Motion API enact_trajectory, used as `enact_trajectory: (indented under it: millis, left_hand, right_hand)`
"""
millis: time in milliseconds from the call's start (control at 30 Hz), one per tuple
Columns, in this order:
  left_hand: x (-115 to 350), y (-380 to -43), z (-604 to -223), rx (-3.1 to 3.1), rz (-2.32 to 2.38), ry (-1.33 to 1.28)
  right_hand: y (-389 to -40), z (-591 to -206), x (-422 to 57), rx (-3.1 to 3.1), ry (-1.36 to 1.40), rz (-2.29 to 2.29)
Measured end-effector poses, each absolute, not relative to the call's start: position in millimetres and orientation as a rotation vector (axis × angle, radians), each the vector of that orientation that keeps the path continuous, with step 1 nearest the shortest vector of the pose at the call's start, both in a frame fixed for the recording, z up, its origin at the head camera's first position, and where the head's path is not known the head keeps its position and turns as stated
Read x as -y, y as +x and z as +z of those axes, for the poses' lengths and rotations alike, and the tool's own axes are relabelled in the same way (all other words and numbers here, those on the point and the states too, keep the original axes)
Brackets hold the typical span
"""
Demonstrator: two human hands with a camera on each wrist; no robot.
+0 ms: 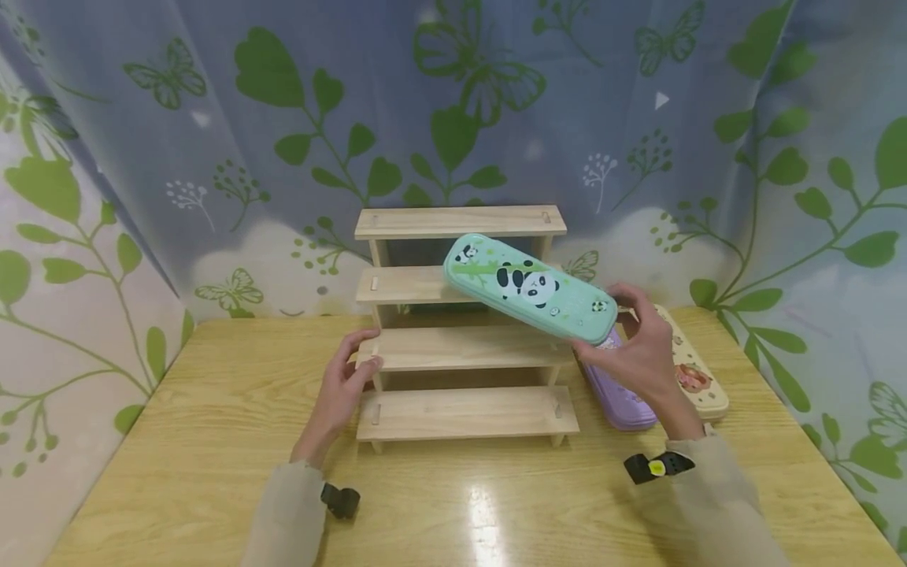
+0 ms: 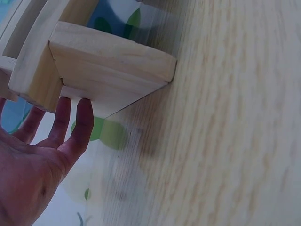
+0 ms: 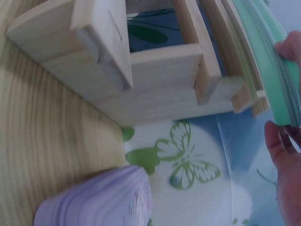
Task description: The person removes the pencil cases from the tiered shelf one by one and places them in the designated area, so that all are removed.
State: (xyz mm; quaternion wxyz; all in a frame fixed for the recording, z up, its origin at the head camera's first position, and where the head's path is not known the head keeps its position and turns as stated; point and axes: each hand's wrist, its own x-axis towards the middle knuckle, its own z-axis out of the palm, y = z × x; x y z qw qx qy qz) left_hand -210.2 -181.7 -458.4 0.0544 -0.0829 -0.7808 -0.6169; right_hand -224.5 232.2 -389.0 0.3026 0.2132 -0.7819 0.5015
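A pale wooden stepped shelf (image 1: 468, 348) with several tiers stands on the table. My left hand (image 1: 349, 378) holds the left end of one middle tier, thumb and fingers about its edge; in the left wrist view, fingertips (image 2: 84, 106) reach under the board to the side panel. My right hand (image 1: 641, 346) pinches the right end of a mint-green pencil case (image 1: 527, 287) with panda pictures. The case is tilted in the air before the upper tiers, its left end higher. In the right wrist view its zipper side (image 3: 270, 61) shows between thumb and fingers.
Right of the shelf, a purple pencil case (image 1: 620, 394) lies on the wooden table (image 1: 234, 441), partly behind my right hand. Beside it is a cream pencil case (image 1: 697, 378). A leaf-and-butterfly curtain (image 1: 319, 102) hangs behind and along both sides.
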Motion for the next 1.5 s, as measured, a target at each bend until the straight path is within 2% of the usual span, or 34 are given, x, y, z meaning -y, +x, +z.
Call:
enact_trajectory:
  millis: [633,1500]
  left_hand:
    - [180.7,-206.3,-459.5,2.363,-1.839,-0.282]
    - [180.9,-210.0,-457.5,2.343,-1.869,-0.289]
  right_hand:
    - [-185.6,-397.7,-297.5,1.947,0.396,1.323]
    - [-145.1,-425.2,-381.1,2.100,-0.412,1.044]
